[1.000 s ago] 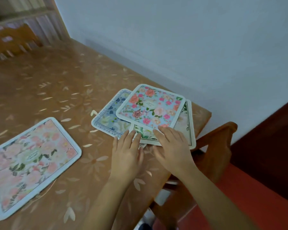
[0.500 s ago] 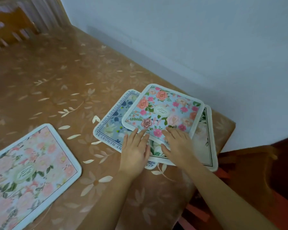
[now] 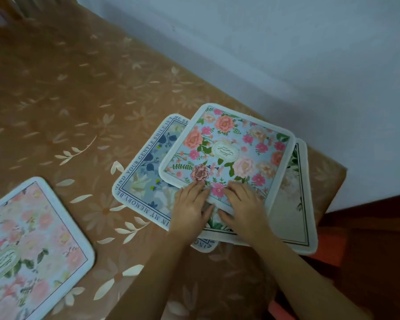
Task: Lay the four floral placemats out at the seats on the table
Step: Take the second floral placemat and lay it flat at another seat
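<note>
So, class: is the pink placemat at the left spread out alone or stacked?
Alone: the pink placemat lies flat on the table, apart from the stack.

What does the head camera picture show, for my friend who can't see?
A person's left hand and right hand rest flat on the near edge of a pink-flowered placemat, the top of a loose pile of three at the corner of a brown table. A fourth placemat lies alone to the left.
</note>
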